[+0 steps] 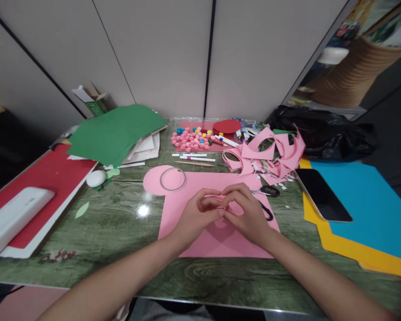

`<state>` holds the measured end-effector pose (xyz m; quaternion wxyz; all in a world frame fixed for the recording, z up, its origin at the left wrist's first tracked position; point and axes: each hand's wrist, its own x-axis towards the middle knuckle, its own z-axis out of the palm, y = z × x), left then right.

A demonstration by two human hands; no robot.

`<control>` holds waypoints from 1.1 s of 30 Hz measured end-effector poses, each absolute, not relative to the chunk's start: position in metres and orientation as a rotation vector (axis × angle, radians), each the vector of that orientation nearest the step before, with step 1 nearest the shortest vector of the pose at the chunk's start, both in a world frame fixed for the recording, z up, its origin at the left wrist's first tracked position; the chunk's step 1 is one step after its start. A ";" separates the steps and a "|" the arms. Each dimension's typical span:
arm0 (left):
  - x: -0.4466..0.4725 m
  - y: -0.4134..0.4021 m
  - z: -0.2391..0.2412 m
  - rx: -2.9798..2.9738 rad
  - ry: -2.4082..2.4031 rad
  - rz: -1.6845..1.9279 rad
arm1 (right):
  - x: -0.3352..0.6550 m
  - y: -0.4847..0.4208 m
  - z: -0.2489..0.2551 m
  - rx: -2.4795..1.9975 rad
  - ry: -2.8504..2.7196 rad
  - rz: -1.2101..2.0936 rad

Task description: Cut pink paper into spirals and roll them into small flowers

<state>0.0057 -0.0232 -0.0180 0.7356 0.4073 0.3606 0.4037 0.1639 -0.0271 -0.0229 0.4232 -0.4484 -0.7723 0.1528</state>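
Note:
My left hand (204, 209) and my right hand (243, 208) meet fingertip to fingertip above a large pink sheet (194, 238). Between them is a small curled pink paper piece (221, 206), mostly covered by the fingers. Both hands are closed in a pinch on it. Under and beside my right hand lies a pair of scissors (270, 191) with black handles. A thin metal ring (161, 180) rests on round pink paper (150, 180) left of my hands.
Pink scraps (259, 149) pile up behind the scissors. A clear tray (169, 145) holds pink rolled pieces (190, 140). Green sheets (116, 131) lie left, a phone (323, 195) on blue paper (370, 205) right. Pens (197, 158) and a white round object (96, 179) are also on the table.

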 end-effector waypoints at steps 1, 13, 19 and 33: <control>0.005 -0.023 -0.018 0.887 0.796 0.890 | 0.164 -0.027 -0.022 -1.119 -1.936 0.372; 0.000 -0.018 -0.017 0.897 0.829 0.903 | 0.170 -0.024 -0.025 -1.062 -2.012 0.210; 0.000 -0.017 -0.016 0.956 0.805 0.851 | 0.172 -0.023 -0.026 -0.994 -2.072 0.221; 0.001 -0.018 -0.020 0.826 0.741 0.836 | 0.167 -0.026 -0.022 -1.063 -1.899 0.398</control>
